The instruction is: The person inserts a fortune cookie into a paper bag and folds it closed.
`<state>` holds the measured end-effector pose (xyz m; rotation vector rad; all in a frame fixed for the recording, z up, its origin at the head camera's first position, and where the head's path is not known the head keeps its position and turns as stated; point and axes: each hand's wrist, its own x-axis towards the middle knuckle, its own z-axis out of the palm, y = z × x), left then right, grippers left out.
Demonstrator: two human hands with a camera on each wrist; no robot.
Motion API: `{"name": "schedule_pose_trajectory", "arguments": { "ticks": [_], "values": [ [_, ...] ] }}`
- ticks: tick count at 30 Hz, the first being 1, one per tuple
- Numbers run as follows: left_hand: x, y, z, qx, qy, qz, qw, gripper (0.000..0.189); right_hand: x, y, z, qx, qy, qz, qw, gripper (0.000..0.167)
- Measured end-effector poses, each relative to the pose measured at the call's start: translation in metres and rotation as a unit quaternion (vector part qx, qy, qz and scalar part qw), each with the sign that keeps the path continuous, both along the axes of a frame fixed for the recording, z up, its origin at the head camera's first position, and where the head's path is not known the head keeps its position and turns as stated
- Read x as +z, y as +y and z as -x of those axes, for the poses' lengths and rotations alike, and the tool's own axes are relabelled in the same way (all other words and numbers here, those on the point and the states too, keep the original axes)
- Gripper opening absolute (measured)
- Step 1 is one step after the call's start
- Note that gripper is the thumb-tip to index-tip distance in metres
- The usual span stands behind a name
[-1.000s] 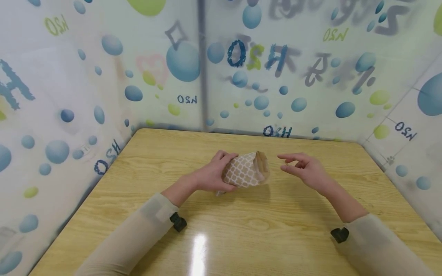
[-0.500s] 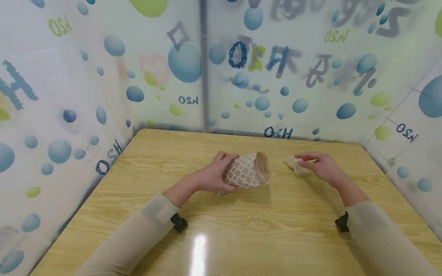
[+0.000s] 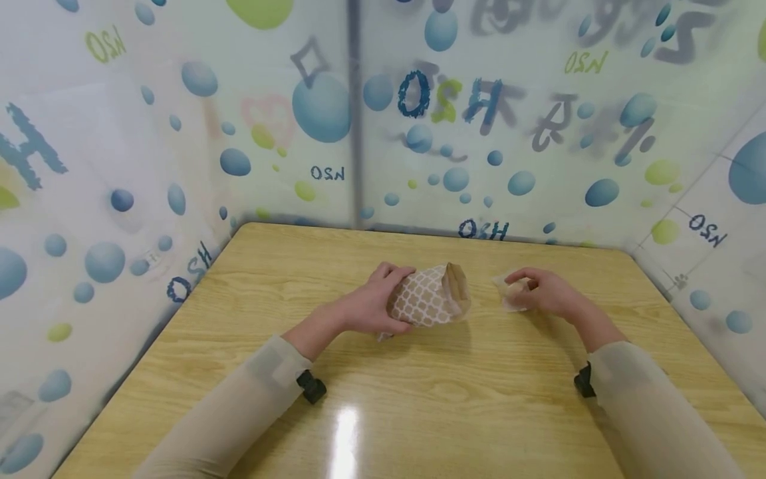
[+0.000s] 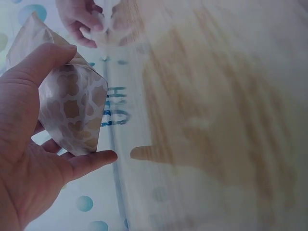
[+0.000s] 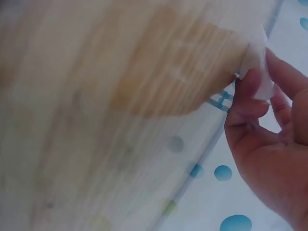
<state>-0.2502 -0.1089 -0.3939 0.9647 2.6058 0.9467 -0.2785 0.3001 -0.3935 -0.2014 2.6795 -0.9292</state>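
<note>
Patterned paper bag in one hand, flimsy pale piece in the other

The left hand is clamped around a tan paper bag with a white lattice print, digits on opposite sides. The bag tilts above the middle of a glossy, yellowish wood-grain table, its crumpled mouth gaping toward the right hand; whether its base touches the wood I cannot tell. The right hand's thumb and fingers pinch a small, thin, whitish translucent piece, near the mouth but apart from it.

The step in hand seems to be managing this loose piece beside the bag. A light pinch should suit it, since hard squeezing could tear or crumple it. The left grip is best firm enough to steady the bag, yet gentle enough to leave its mouth rounded.

The bag's paper looks fairly stiff, with angular creases, a faint sheen and plain brown inside. The piece looks soft and irregular; whether it wraps anything is unclear
</note>
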Motion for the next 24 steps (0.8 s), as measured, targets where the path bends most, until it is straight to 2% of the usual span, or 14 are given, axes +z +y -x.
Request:
{"name": "schedule_pose_trajectory", "arguments": {
  "ticks": [8,15,18,24],
  "values": [
    [0.001,0.001,-0.001,-0.004,0.004,0.000,1.0000,0.104,0.001,-0.003,-0.008,0.001,-0.014,-0.015,0.9998,0.061],
    [0.001,0.003,0.000,-0.016,0.036,0.004,0.9992,0.096,0.002,-0.004,-0.023,0.039,-0.019,0.003,0.9991,0.059],
    [0.001,0.003,0.000,-0.019,0.038,0.003,0.9991,0.097,0.005,-0.007,-0.029,0.049,-0.008,0.024,0.9985,0.057],
    [0.002,0.003,-0.002,-0.010,0.019,-0.007,0.9997,0.102,0.024,-0.019,-0.041,0.034,0.045,0.077,0.9954,0.058]
  ]
}}
